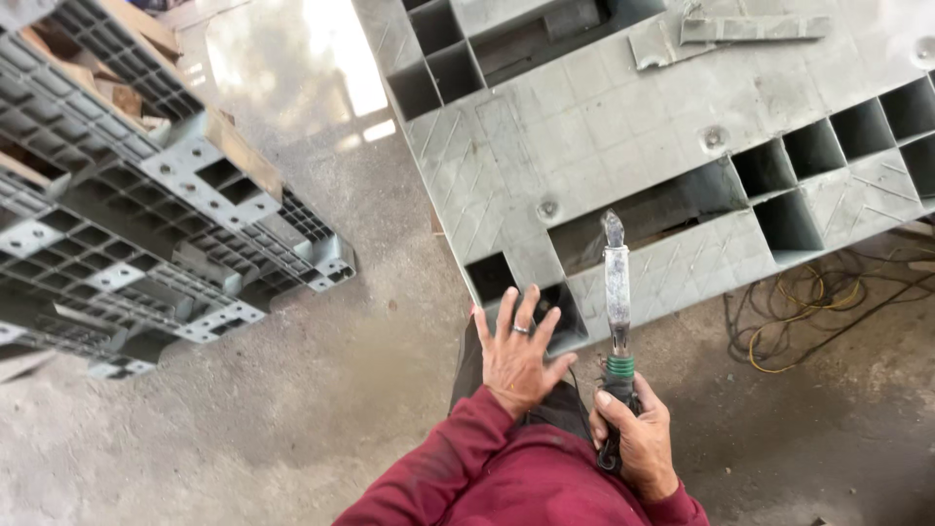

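While it's going: looks like a pallet repair, heat step
Right hand (638,438): gripping the heat tool (617,292), tip hovering over the grey plastic pallet (623,127)
Left hand (516,351): spread open, bracing near the pallet's edge
Next, I'm guessing: needs a steady tip on the damaged spot

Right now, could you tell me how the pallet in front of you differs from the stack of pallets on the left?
The front pallet lies alone on the floor with mostly flat, closed panels; the stack holds several pallets with open grid faces. The front pallet is lighter grey; the stack is darker. The left hand hovers at the front pallet's edge and the right hand holds a tool towards it; nothing touches the stack. Both are grey plastic.
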